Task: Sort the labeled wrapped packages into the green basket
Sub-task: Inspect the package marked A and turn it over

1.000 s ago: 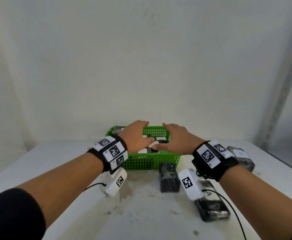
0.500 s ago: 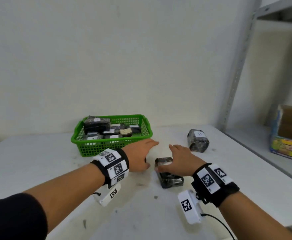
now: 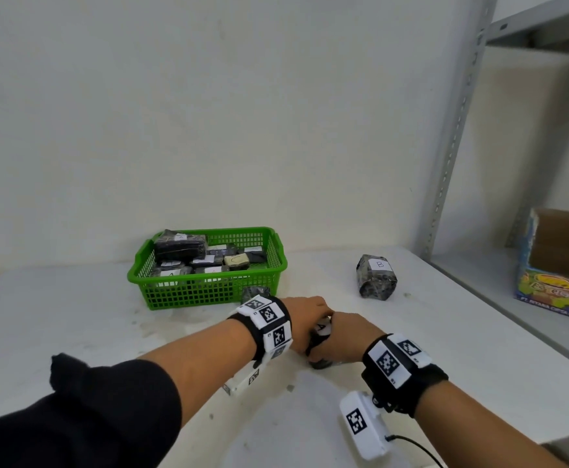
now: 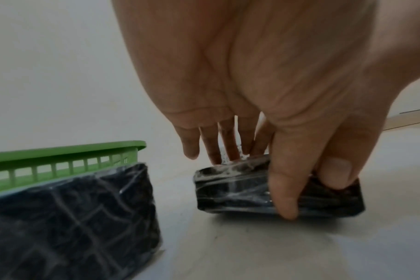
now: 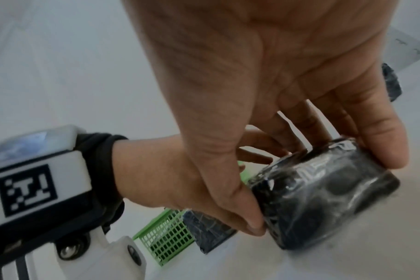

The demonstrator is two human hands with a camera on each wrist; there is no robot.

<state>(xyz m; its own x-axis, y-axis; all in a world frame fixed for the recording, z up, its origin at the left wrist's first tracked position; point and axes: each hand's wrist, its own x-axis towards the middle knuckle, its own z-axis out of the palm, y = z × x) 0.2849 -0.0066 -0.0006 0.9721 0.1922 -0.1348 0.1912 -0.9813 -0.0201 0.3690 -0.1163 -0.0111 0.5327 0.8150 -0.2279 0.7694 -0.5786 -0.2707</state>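
Observation:
A black wrapped package (image 3: 322, 331) with a white label lies on the white table (image 3: 445, 332), in front of the green basket (image 3: 205, 292). My left hand (image 3: 310, 319) grips its left end, thumb (image 4: 284, 189) on the near side and fingers behind. My right hand (image 3: 345, 336) grips its right end (image 5: 324, 200), thumb (image 5: 247, 217) at one corner. The basket holds several labeled packages. Another dark package (image 4: 72, 217) stands against the basket's front wall. A package marked B (image 3: 376, 276) lies farther right.
A grey metal shelf rack (image 3: 452, 130) stands to the right, with a colourful carton (image 3: 560, 282) on its lower shelf. The wall runs close behind the basket. Bare tabletop lies left of the basket and near me.
Both hands came back from over the basket to the package on the table and now grip it from both ends. The head view swung to the right.

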